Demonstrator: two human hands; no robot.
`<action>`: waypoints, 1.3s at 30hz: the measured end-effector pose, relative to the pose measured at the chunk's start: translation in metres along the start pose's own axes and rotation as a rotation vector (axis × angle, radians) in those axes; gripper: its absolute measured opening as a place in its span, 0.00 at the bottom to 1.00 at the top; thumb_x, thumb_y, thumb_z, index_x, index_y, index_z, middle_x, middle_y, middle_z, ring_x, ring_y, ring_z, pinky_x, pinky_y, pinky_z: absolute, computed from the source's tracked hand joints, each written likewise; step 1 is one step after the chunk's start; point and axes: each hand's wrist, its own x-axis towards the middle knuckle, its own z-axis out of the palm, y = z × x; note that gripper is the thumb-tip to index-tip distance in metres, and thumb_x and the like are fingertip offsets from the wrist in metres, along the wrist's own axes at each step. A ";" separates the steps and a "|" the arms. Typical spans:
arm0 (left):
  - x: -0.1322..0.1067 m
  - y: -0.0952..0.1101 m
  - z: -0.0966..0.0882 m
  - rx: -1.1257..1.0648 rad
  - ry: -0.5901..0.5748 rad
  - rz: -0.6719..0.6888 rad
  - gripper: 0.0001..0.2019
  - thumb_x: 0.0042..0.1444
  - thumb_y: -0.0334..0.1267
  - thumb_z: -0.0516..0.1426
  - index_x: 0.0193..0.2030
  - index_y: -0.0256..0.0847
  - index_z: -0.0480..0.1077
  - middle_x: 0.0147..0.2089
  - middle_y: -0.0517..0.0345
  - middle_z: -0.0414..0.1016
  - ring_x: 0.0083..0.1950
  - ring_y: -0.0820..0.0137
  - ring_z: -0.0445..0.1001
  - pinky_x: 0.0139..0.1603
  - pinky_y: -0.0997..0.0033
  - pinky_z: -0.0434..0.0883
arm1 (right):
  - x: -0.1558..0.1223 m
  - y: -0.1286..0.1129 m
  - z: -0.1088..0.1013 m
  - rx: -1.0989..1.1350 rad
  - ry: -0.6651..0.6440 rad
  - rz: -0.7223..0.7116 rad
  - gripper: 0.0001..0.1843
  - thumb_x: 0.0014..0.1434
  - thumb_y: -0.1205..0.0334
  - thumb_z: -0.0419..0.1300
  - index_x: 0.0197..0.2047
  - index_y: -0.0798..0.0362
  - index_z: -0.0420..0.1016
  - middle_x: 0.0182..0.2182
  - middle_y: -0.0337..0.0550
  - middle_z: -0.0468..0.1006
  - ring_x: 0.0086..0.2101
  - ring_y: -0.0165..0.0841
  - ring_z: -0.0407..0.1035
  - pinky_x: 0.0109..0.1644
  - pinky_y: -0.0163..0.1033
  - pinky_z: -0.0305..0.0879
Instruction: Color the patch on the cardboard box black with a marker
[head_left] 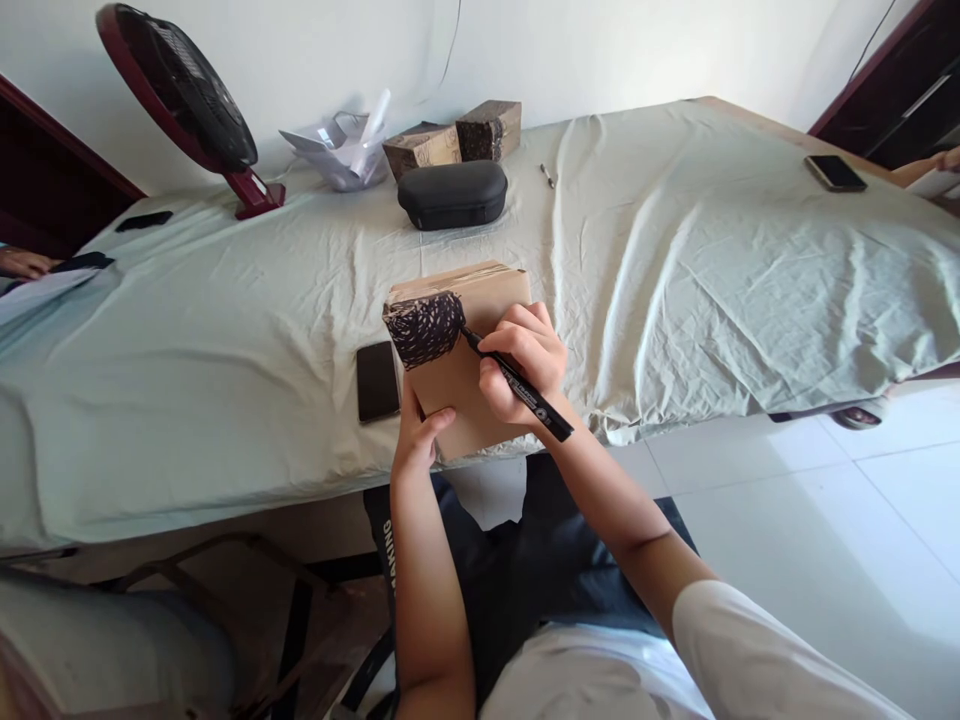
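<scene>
Head view: right hand grips black marker closed, tip on dark scribbled patch; left hand pinches cardboard box edge, steadying it for drawing.

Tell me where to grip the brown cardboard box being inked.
Take the brown cardboard box at its near left edge, coming from the person's side, grip thumb on top, as the left hand does. That edge is bare and flat; the far left corner carries a dark ink pattern, and the right hand with the black marker pen fills the right side.
</scene>
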 end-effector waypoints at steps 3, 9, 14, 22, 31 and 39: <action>-0.002 0.003 0.001 0.027 0.004 0.007 0.44 0.41 0.55 0.78 0.68 0.51 0.76 0.62 0.47 0.82 0.65 0.45 0.80 0.65 0.51 0.78 | -0.005 0.003 0.000 -0.025 -0.087 0.070 0.05 0.62 0.64 0.57 0.40 0.44 0.65 0.25 0.34 0.65 0.28 0.38 0.62 0.44 0.51 0.59; -0.004 0.001 0.000 0.013 0.016 -0.006 0.48 0.40 0.56 0.78 0.71 0.53 0.75 0.58 0.49 0.83 0.58 0.49 0.82 0.57 0.54 0.79 | -0.006 0.004 -0.003 0.052 -0.175 0.110 0.03 0.62 0.61 0.58 0.37 0.45 0.66 0.25 0.34 0.66 0.28 0.36 0.65 0.47 0.54 0.63; -0.004 -0.001 -0.003 0.023 0.047 -0.023 0.48 0.41 0.59 0.76 0.72 0.53 0.75 0.58 0.48 0.84 0.57 0.48 0.83 0.59 0.51 0.79 | 0.000 -0.005 -0.011 0.254 -0.074 0.173 0.09 0.75 0.53 0.56 0.43 0.44 0.74 0.26 0.34 0.72 0.25 0.34 0.68 0.39 0.50 0.70; 0.000 -0.003 -0.009 0.043 0.108 0.037 0.48 0.41 0.55 0.76 0.73 0.53 0.76 0.65 0.47 0.83 0.69 0.46 0.80 0.72 0.48 0.76 | -0.012 0.013 -0.064 0.312 0.071 0.788 0.18 0.71 0.41 0.69 0.58 0.39 0.79 0.47 0.43 0.90 0.30 0.35 0.81 0.36 0.47 0.78; 0.001 -0.020 -0.028 -0.024 0.271 -0.013 0.44 0.43 0.57 0.74 0.68 0.52 0.73 0.62 0.50 0.83 0.66 0.46 0.77 0.64 0.48 0.77 | -0.059 0.098 -0.073 -0.077 -0.522 1.105 0.28 0.69 0.62 0.60 0.71 0.49 0.71 0.54 0.52 0.91 0.34 0.38 0.82 0.43 0.46 0.78; 0.001 -0.021 -0.025 -0.066 0.341 -0.116 0.44 0.38 0.58 0.71 0.66 0.51 0.75 0.66 0.45 0.81 0.63 0.46 0.78 0.62 0.42 0.78 | -0.047 0.141 -0.036 -0.596 -1.036 0.858 0.28 0.75 0.71 0.53 0.71 0.51 0.83 0.67 0.59 0.82 0.65 0.53 0.76 0.59 0.49 0.77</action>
